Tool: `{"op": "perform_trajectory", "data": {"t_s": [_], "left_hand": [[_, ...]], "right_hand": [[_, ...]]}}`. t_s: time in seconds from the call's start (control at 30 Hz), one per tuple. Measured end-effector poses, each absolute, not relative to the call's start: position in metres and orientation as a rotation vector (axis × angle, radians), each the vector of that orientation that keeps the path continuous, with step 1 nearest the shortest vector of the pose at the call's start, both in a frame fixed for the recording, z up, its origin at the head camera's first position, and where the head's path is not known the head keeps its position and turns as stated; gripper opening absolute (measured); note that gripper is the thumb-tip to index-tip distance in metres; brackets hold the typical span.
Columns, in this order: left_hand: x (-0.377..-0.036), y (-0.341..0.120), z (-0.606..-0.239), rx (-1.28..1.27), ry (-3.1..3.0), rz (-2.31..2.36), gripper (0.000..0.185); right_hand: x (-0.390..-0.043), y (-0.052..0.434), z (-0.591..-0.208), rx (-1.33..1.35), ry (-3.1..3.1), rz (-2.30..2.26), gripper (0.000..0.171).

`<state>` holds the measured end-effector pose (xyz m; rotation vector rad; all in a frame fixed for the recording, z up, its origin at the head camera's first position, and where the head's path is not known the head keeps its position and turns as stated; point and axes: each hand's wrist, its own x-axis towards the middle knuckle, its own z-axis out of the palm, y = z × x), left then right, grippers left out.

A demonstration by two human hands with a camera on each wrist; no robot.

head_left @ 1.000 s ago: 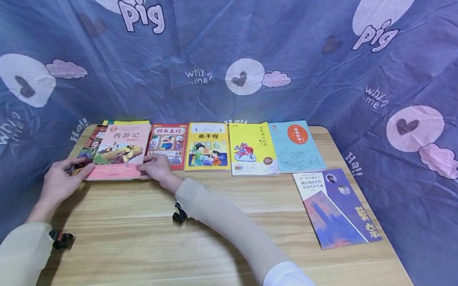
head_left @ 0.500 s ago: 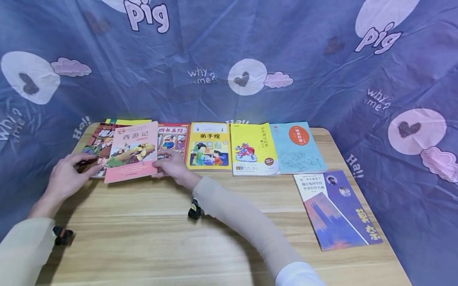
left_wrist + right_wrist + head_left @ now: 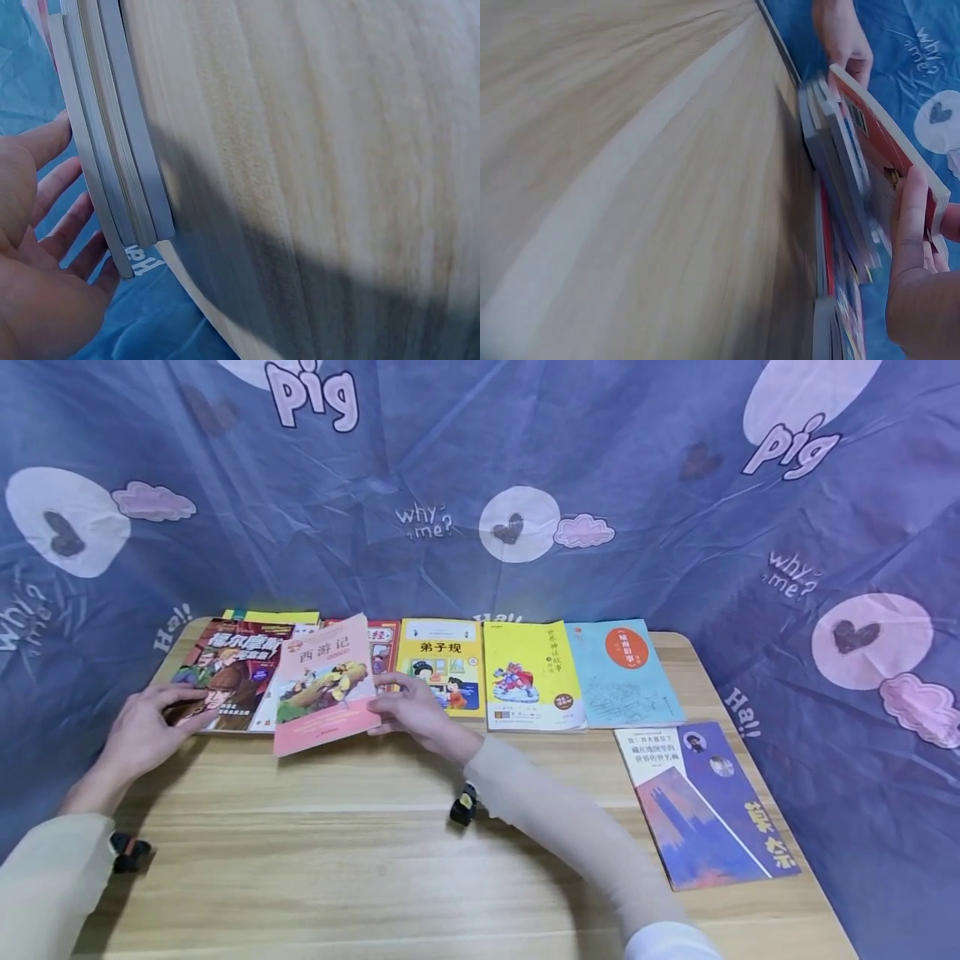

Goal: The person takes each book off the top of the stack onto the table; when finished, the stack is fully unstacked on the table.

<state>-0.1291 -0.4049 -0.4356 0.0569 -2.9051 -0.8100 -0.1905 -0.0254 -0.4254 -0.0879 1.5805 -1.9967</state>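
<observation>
Right hand (image 3: pixel 411 710) pinches the pink book (image 3: pixel 322 685), presumably light, bendable and slick, at its well-suited right edge; left hand (image 3: pixel 146 728), fingers extended, touches the dark book (image 3: pixel 238 653).

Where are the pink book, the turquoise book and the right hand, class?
Pink book (image 3: pixel 326 687): head view, cover picture.
Turquoise book (image 3: pixel 628 678): head view, middle of cover.
Right hand (image 3: pixel 420 710): head view, back of hand.
</observation>
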Motion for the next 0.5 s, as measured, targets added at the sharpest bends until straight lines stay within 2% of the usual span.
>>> {"op": "perform_trajectory", "data": {"t_s": [0.5], "left_hand": [[-0.128, -0.405, -0.435, 0.084, -2.92, -0.828, 0.054]], "right_hand": [[-0.152, 0.084, -0.423, -0.099, 1.659, -1.942, 0.047]]}}
